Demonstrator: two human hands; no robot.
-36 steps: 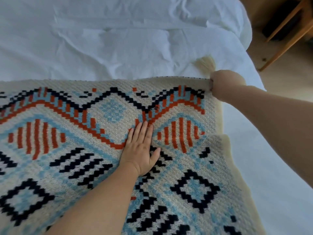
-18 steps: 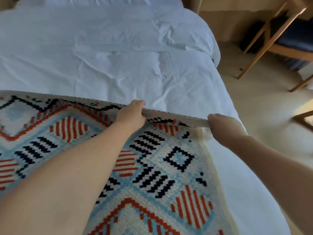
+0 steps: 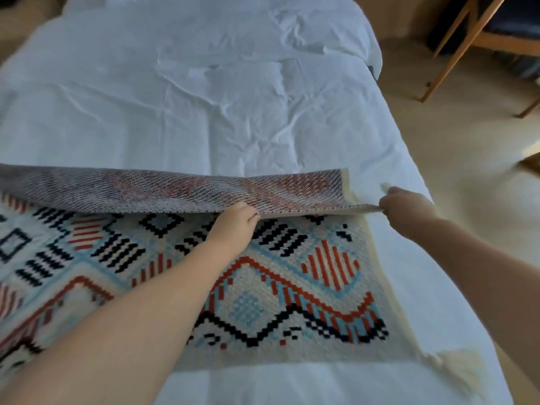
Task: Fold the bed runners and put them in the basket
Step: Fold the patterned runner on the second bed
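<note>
Head view, downward (close) over bed [image 3: 233,106]

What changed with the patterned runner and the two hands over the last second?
The left hand, flat on the runner a second ago, took hold of its far edge. Both hands then pulled that edge toward the person, turning the faded underside up. The right hand kept its grip on the corner; the white bed is unchanged.

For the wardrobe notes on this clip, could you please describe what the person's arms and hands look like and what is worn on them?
Both forearms are bare, with no sleeves in view. The left hand and right hand wear no gloves, and no rings, watch or bracelet are visible. The picture is too blurred to judge the nails.
</note>
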